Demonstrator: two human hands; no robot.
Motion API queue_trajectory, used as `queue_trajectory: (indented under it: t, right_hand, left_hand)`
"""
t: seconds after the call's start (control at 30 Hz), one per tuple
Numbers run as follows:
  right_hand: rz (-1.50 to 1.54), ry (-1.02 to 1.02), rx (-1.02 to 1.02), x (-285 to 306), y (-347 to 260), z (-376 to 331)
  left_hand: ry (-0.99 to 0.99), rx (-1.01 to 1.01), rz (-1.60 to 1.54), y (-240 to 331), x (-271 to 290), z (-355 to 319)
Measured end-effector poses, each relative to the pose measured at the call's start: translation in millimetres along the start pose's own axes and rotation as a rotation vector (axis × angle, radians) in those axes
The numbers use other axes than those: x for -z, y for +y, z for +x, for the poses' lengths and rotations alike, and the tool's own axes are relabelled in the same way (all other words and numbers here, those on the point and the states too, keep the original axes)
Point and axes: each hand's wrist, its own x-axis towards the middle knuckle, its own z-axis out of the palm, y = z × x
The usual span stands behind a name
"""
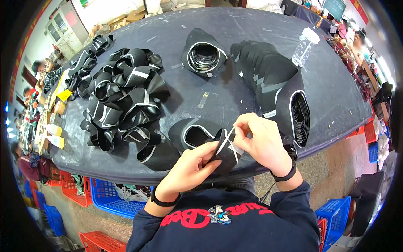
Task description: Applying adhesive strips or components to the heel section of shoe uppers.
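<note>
My left hand [194, 164] is closed on the edge of a black curved fabric piece with white edging [226, 161], held near the table's front edge. A thin white strip [228, 140] lies slantwise across it. Thumb and fingers of my right hand [266, 140] pinch the upper end of that strip. The fingertips hide part of the edge. Just behind my hands, another curved black piece [178, 131] rests on the table with its white-rimmed opening towards me.
Loose black pieces [138, 101] are heaped at the left. A nested roll [204, 54] stands at the back middle, and a long nested stack [268, 75] at the right. Beyond it is a clear bottle [304, 48]. Blue [113, 199] and red [73, 189] baskets stand below the table [210, 101].
</note>
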Motion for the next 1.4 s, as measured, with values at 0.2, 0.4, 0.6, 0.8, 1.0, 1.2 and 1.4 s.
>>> queue_trajectory:
  t: [0.2, 0.4, 0.6, 0.8, 1.0, 1.2, 1.4]
  right_hand:
    - [0.019, -0.009, -0.072, -7.0, 4.4, -3.3]
    - [0.046, 0.038, -0.075, -8.5, 1.8, -7.6]
    - [0.256, 0.122, -0.099, -4.0, -6.4, -15.4]
    - [0.148, 0.073, 0.037, -7.2, -12.6, -14.9]
    - [-0.027, 0.195, 0.137, -14.9, -15.4, -22.7]
    - [-0.179, 0.222, 0.251, -14.1, -18.1, -26.8]
    - [-0.177, 0.259, 0.263, -22.0, -18.5, -33.6]
  left_hand:
    - [0.096, 0.029, -0.239, 6.6, -11.3, 11.2]
    - [0.331, -0.042, -0.267, -4.4, -19.4, 18.8]
    - [0.442, -0.153, -0.348, -8.9, -24.0, 17.1]
    - [0.427, -0.193, -0.382, -19.2, -21.8, 15.4]
    - [0.387, -0.170, -0.398, -13.8, -27.9, 17.7]
    - [0.376, -0.169, -0.417, -10.1, -30.8, 17.5]
    - [0.400, -0.172, -0.398, -9.8, -31.8, 17.4]
